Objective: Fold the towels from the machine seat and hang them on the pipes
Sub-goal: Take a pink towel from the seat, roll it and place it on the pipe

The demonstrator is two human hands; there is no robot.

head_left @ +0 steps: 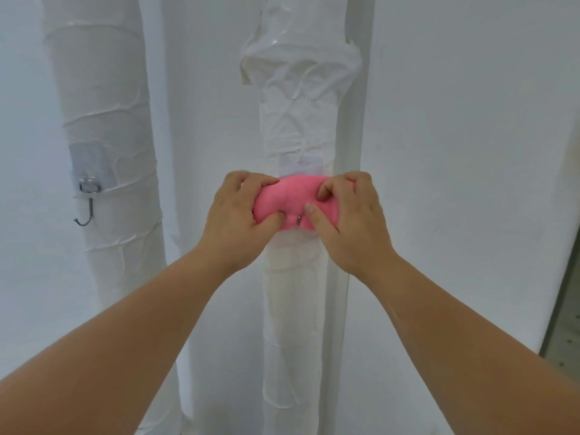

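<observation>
Two bare hands press a bunched pink towel (293, 199) against a white-wrapped vertical pipe (295, 127) at about mid-frame. The left hand (235, 215) grips the towel's left end, fingers curled over the top and thumb tucked beneath; the right hand (348, 215) pinches the right end, its thumb lying across the front of the cloth. The hands sit close together — only a short span of pink shows between them. A thin metal hook tip (299, 221) pokes out at the towel's lower edge, just beside the right thumb. To the left, well apart, a second wrapped pipe (106, 120) carries a bare metal hook (86, 204) hanging from a grey adhesive patch (91, 161). White walls (470, 120) stand behind both pipes — a strip of speckled floor (565, 328) shows at the right edge.
</observation>
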